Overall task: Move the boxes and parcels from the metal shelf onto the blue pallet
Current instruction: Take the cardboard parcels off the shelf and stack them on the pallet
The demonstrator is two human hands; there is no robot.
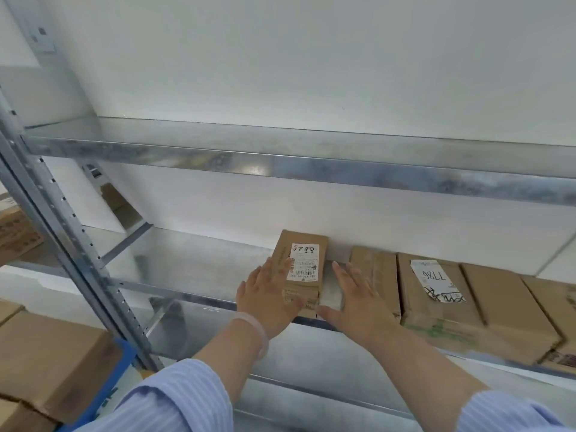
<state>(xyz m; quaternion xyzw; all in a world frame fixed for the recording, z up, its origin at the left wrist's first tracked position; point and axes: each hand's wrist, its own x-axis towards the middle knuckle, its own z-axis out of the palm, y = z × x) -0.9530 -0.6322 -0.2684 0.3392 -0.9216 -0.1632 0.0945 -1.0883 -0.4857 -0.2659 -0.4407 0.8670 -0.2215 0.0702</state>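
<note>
A small brown cardboard box [301, 269] with a white label marked 5288 lies on the middle board of the metal shelf [187, 260]. My left hand [268, 297] lies flat against its left side, fingers spread. My right hand [355, 300] reaches in on its right, fingers apart, a small gap from the box. To the right, several more brown boxes stand in a row, one [436, 294] labelled 7786. A blue pallet edge [121, 363] shows at lower left with large boxes [46, 363] on it.
An upper shelf board [280, 151] runs across above the hands. A perforated steel upright [62, 244] slants down the left. Beyond it, more cardboard boxes [15, 232] sit at far left. A white wall stands behind the shelf.
</note>
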